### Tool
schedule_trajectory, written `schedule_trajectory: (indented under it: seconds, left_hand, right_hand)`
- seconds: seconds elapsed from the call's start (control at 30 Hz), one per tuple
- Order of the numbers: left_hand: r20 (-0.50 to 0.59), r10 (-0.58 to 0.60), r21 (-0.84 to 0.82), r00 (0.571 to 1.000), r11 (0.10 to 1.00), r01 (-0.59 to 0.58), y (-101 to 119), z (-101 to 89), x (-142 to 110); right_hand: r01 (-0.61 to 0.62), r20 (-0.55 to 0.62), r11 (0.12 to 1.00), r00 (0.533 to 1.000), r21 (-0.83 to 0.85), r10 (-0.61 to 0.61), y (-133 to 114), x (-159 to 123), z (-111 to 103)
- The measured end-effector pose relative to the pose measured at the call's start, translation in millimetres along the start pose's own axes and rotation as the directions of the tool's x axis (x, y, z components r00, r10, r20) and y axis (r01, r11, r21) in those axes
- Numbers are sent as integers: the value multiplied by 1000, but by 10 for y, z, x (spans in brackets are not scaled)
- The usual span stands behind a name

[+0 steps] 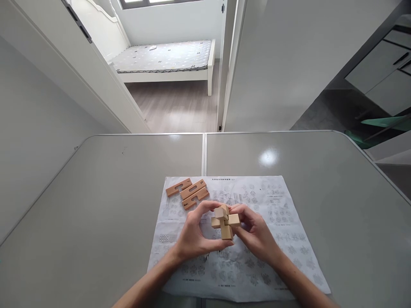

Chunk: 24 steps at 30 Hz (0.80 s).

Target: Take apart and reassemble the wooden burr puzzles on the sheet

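A pale wooden interlocking burr puzzle (225, 221), built of crossed bars, is held up over a printed sheet (272, 273). My left hand (197, 233) grips it from the left, thumb at the lower bar and fingers at the top. From the right, the fingers of my right hand (255, 231) close on its side and partly hide that end. Beyond my left hand, three flat reddish-brown notched wooden pieces lie on the sheet: one piece (173, 190) at the left, a slotted piece (199, 185) and a nearer piece (189, 202). Small dark figures mark them.
The sheet carries rows of small diagrams and lies on a grey table (96, 222) with a pale seam (204, 154) down its middle. Past the table's far edge is a doorway with a bed (167, 57) beyond. A green object (388, 124) stands at the right.
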<state>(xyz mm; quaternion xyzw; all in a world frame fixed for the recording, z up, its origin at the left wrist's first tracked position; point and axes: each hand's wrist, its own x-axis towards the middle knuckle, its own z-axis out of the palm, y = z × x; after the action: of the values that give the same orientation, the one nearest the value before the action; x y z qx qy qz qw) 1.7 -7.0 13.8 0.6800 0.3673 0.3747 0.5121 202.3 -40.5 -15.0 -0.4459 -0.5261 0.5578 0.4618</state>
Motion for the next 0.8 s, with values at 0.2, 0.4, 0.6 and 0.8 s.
schedule_trajectory:
  seconds: [0.2, 0.4, 0.6, 0.8]
  left_hand:
    - [-5, -32, -31, 999, 999, 32, 0, -10, -4]
    - [-33, -59, -131, 998, 990, 54, -29, -23, 6]
    - [-6, -84, -149, 996, 985, 82, -31, -36, 15]
    - [48, -81, -124, 996, 989, 87, -46, -35, 4]
  right_hand:
    - [-17, 3, 999, 1000, -34, 17, 2, -10, 4]
    - [-22, 37, 997, 999, -68, 25, -11, -12, 12]
    - [9, 47, 993, 999, -121, -3, -28, 13, -8]
    - [55, 47, 990, 998, -132, -49, -23, 26, -14]
